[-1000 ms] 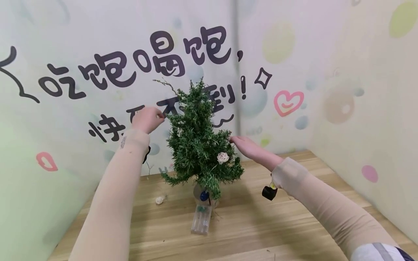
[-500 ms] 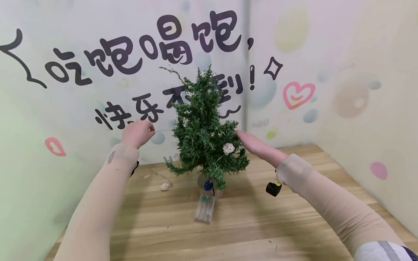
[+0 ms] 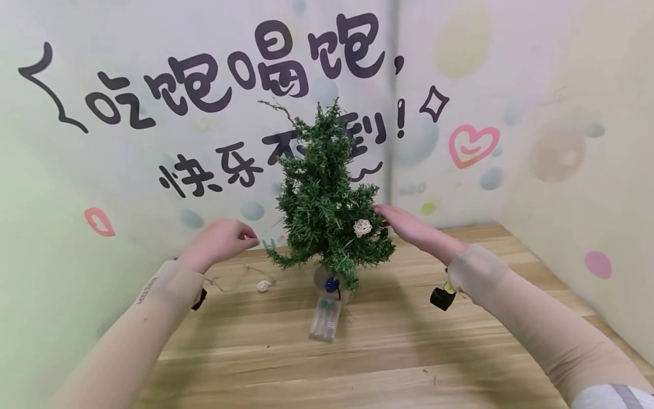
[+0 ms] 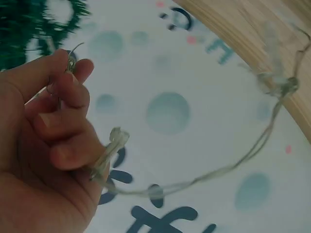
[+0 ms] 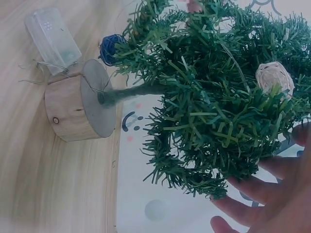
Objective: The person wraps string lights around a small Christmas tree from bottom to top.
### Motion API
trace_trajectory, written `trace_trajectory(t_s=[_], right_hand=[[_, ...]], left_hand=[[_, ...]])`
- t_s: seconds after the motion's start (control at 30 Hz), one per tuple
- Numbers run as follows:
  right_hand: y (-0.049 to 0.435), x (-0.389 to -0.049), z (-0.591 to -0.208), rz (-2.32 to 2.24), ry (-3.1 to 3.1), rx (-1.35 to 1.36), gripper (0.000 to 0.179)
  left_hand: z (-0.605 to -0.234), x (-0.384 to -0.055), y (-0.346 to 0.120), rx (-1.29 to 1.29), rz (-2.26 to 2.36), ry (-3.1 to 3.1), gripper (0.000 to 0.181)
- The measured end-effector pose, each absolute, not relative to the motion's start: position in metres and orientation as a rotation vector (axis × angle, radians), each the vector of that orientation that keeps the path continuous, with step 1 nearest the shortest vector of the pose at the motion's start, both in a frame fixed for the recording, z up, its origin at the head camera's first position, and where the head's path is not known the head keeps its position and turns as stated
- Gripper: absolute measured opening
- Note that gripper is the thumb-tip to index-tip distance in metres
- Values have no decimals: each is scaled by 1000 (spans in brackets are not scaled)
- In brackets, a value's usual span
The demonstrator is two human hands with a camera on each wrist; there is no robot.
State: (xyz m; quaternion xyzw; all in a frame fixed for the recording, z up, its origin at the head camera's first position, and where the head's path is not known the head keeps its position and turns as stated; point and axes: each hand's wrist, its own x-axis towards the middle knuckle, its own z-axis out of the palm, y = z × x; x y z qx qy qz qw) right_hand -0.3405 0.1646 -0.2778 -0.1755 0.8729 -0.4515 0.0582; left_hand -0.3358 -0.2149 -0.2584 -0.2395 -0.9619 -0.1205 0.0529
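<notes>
Small walled nook, looks like a decorated booth or room corner; home, shop or studio, can't tell. Back wall [image 3: 168,25] pale, printed with pastel bubbles [image 3: 252,211], a pink smiling heart [image 3: 469,150] and big dark Chinese lettering [image 3: 201,82]. Left wall [image 3: 46,272] and right wall [image 3: 620,193] hem in a wood-grain tabletop [image 3: 368,369].

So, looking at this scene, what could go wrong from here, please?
The left grip pinches a thin wire whose slack loop might snag. The tree stands on a wooden base narrower than its foliage, so a hard pull could tip it. The white ball in the foliage is near the right grip and might be knocked loose.
</notes>
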Motion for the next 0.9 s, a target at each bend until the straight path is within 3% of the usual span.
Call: trace_trajectory(t_s=[0.23, 0.33, 0.47, 0.57, 0.63, 0.73, 0.9], right_hand=[[169, -320, -280, -1609, 2885, -671, 43], [165, -300, -278, -1792, 3085, -864, 39], [145, -274, -277, -1659, 3239, -1550, 33], [119, -258, -287, -1255, 3163, -2112, 27], [100, -250, -298, -932, 3073, -2319, 23], [73, -240, -319, -571, 3007, -2177, 31], [32, -236, -346, -805, 2770, -1323, 67]], left_hand=[[-242, -310, -199, -717, -765, -3003, 32], [-241, -299, -194, -696, -1074, -3022, 39], [-250, -289, -190, -664, -1485, -2968, 49], [-261, -284, -186, -621, -1799, -2867, 56], [-266, -281, -182, -615, -1954, -2796, 58], [-271, -279, -174, -622, -2112, -2723, 58], [-276, -277, -166, -648, -2238, -2675, 59]])
